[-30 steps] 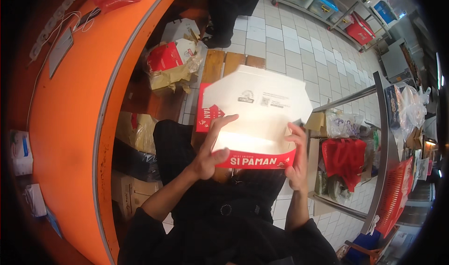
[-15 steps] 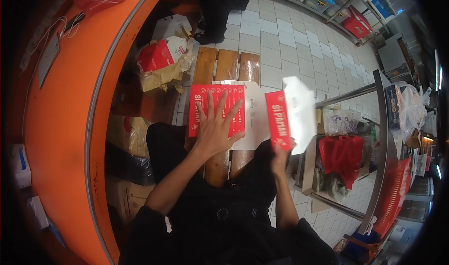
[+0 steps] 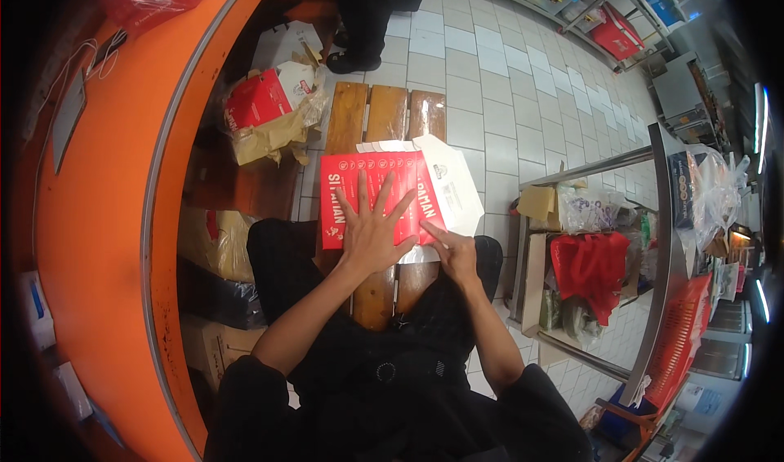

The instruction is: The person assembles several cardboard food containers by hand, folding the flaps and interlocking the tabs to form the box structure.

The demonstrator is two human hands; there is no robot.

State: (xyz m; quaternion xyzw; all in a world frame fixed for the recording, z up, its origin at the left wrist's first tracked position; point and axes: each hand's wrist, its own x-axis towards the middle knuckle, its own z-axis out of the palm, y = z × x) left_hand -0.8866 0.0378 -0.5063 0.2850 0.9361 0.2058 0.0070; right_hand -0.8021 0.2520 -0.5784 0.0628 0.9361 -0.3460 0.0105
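Observation:
Flat red-and-white cardboard cartons [image 3: 343, 176] lie overlapped like a fan across the wooden bench between my knees. My left hand [image 3: 374, 232] rests on them with its fingers spread, palm down. At the right end of the row lies one carton [image 3: 459, 188], its red strip over the others and its white flap reaching to the right. My right hand [image 3: 457, 254] is at that carton's lower edge, index finger on the red strip, the other fingers bent; it seems to hold the edge, though the thumb is partly hidden.
The slatted wooden bench [image 3: 349, 115] runs ahead of me. An orange counter [image 3: 106, 242] curves along the left, with an opened pack of red cartons [image 3: 260, 103] beside it. A person in dark trousers [image 3: 359, 21] stands ahead. On the right is a metal rack [image 3: 656, 217] with a red bag [image 3: 590, 270].
My right hand has brought the carton from the right onto the end of the overlapped row. My left hand stays spread on the cartons.

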